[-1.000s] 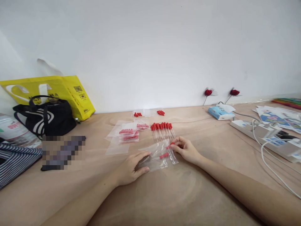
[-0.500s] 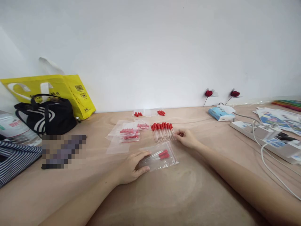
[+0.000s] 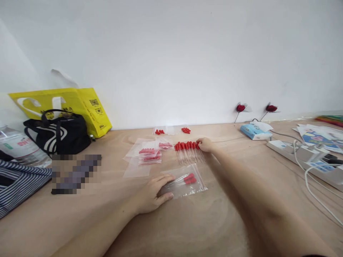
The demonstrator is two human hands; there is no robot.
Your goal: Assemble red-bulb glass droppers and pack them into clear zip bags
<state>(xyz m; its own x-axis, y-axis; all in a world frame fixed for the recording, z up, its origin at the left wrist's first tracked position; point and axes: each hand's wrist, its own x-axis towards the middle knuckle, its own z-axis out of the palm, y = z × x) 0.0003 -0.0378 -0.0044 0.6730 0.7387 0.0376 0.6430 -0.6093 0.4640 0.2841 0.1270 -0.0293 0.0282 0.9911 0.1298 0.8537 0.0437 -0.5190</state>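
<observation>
Several glass droppers (image 3: 187, 153) with red rubber bulbs lie side by side in a row on the table. At the right end of that row, my right hand (image 3: 205, 145) has its fingers closed on the red bulb of the last dropper. My left hand (image 3: 157, 191) lies over the left end of a clear zip bag (image 3: 197, 189), thumb and fingers apart. Inside the bag are a few droppers with red bulbs (image 3: 190, 179). Left of the row, flat clear bags (image 3: 137, 170) overlap a stack of bags holding red bulbs (image 3: 150, 157).
Two small groups of red bulbs (image 3: 159, 132) lie on bags by the wall. A yellow bag (image 3: 99, 117) and a black bag (image 3: 72, 134) stand at left. Rightward are a tissue pack (image 3: 254, 132), a power strip (image 3: 278, 146) with white cables, and papers (image 3: 318, 137).
My right hand has moved up from beside the droppers' lower tips to the bulb of the rightmost one. The left hand stays on the bag. The view has shifted slightly.
</observation>
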